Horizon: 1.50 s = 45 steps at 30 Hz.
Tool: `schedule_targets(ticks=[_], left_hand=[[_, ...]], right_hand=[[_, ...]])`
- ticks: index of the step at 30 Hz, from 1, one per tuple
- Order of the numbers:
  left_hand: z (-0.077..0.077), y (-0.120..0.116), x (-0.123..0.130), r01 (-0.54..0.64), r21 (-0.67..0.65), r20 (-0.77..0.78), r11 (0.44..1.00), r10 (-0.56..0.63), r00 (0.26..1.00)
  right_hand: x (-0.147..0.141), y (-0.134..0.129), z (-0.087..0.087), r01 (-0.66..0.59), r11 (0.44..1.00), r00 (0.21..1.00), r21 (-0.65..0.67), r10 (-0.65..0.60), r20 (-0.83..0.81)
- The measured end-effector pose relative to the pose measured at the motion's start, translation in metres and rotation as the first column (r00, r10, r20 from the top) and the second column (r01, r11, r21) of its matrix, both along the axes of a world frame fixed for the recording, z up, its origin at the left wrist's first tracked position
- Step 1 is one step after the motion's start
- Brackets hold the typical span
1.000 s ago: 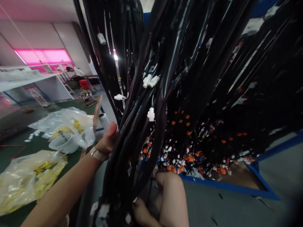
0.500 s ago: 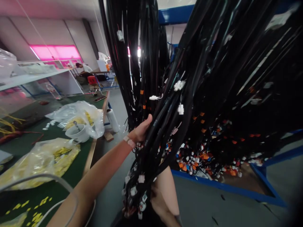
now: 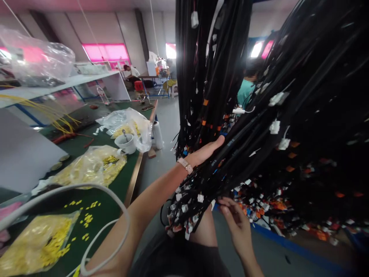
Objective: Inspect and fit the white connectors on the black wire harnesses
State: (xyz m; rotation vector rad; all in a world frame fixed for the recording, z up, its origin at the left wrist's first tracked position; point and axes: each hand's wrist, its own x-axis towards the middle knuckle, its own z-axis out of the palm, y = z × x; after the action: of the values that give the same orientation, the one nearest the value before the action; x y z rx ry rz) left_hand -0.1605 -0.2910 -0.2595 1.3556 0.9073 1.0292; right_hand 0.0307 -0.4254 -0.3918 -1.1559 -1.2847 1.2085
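A thick bundle of black cable harnesses [image 3: 230, 154] slants from the upper right down to my lap. Its lower end carries several small white connectors [image 3: 184, 208]. My left hand [image 3: 203, 153], with a pink watch strap at the wrist, grips the bundle from the left; the thumb points up along it and the other fingers are hidden behind the cables. My right hand [image 3: 236, 223] is below the bundle, right of the connector ends. Its thumb and forefinger come together beside a small white piece; whatever lies between them is too small to make out.
More black harnesses [image 3: 196, 77] hang ahead. Connector ends pile over a blue frame [image 3: 273, 240] on the right. On the left, a green-topped table [image 3: 115, 192] bears bags of yellow parts [image 3: 37, 242] and a white cup [image 3: 125, 144]. A white cable [image 3: 115, 196] loops across my left arm.
The view has turned left. My right hand has come out from behind the bundle's lower end to its right side. My left hand still holds the bundle, which slants more now.
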Motion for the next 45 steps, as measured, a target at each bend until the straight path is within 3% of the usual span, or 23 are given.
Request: schedule_targets(ticks=[4,6,8,12,16,19,21,23,27,31,37,41,45], left_hand=[[-0.004,-0.012,-0.009,0.064,0.227,-0.11,0.972,-0.04,0.993],[-0.007,-0.013,-0.011,0.12,0.275,-0.141,0.954,-0.083,0.986],[-0.011,-0.008,-0.012,0.105,0.309,-0.168,0.945,-0.054,0.984],[-0.023,0.012,-0.013,-0.037,0.365,-0.215,0.93,0.123,0.969],[-0.038,0.022,-0.015,-0.21,0.466,-0.293,0.859,0.374,0.88],[-0.052,0.015,-0.02,-0.362,0.41,-0.254,0.837,0.486,0.836],[-0.062,0.007,-0.023,-0.436,0.326,-0.214,0.839,0.515,0.83],[-0.075,-0.003,-0.026,-0.474,0.256,-0.194,0.843,0.525,0.829],[-0.107,-0.028,-0.028,-0.493,0.153,-0.195,0.856,0.516,0.834],[-0.126,-0.059,-0.027,-0.473,0.103,-0.228,0.875,0.484,0.845],[-0.121,-0.095,-0.036,-0.456,0.082,-0.301,0.886,0.458,0.836],[-0.115,-0.119,-0.051,-0.483,0.076,-0.353,0.872,0.476,0.805],[-0.112,-0.16,-0.06,-0.493,0.042,-0.401,0.869,0.467,0.788]], right_hand=[[-0.026,0.022,0.011,0.088,0.989,0.996,0.115,-0.091,0.02],[-0.038,0.033,0.012,0.096,0.985,0.992,0.146,-0.106,0.064],[-0.048,0.045,0.012,0.094,0.983,0.987,0.161,-0.113,0.114],[-0.064,0.074,0.019,0.118,0.984,0.956,0.13,-0.148,0.255],[-0.061,0.112,0.03,0.23,0.967,0.832,0.107,-0.252,0.494],[-0.044,0.128,0.035,0.31,0.944,0.741,0.108,-0.312,0.595],[-0.031,0.128,0.035,0.327,0.94,0.703,0.099,-0.312,0.64],[-0.021,0.123,0.031,0.297,0.952,0.713,0.077,-0.275,0.645],[-0.024,0.107,0.007,0.055,0.998,0.847,-0.021,-0.035,0.53],[-0.047,0.095,-0.024,-0.157,0.978,0.897,-0.135,0.199,0.394],[-0.083,0.069,-0.039,-0.373,0.867,0.878,-0.331,0.445,0.176],[-0.095,0.055,-0.046,-0.35,0.839,0.892,-0.416,0.434,0.126],[-0.095,0.049,-0.053,-0.302,0.802,0.923,-0.515,0.38,0.051]])
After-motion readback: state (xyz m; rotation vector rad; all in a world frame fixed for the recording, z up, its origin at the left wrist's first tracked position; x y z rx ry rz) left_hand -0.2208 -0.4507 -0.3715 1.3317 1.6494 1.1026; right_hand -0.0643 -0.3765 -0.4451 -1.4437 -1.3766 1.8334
